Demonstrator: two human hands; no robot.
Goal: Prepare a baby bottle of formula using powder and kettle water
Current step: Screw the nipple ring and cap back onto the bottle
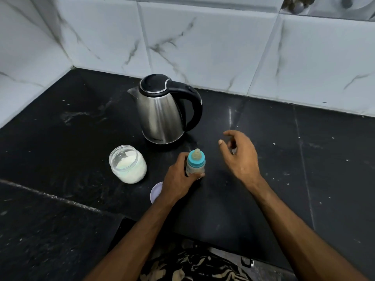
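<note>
**Desk:** What am I looking at?

**Operator:** I'm watching the baby bottle [195, 164] standing upright at the near centre of the black counter [284, 138], teal collar and teat in place. My left hand [178, 179] is gripping its body. My right hand [239, 157] is hovering just right of it, fingers loosely spread, holding nothing.

**Desk:** And around it?

**Operator:** The open jar of powder [127, 164] is sitting to the left, its pale lid [156, 192] lying just beside my left wrist. The steel kettle [162, 110] is standing farther back, lid down, handle pointing right.

**Desk:** Which step?

**Operator:** I'm judging it as capped; whether it's filled I cannot tell. If it's empty, my right hand is going to be unscrewing the collar next; if full, shaking it.
</note>
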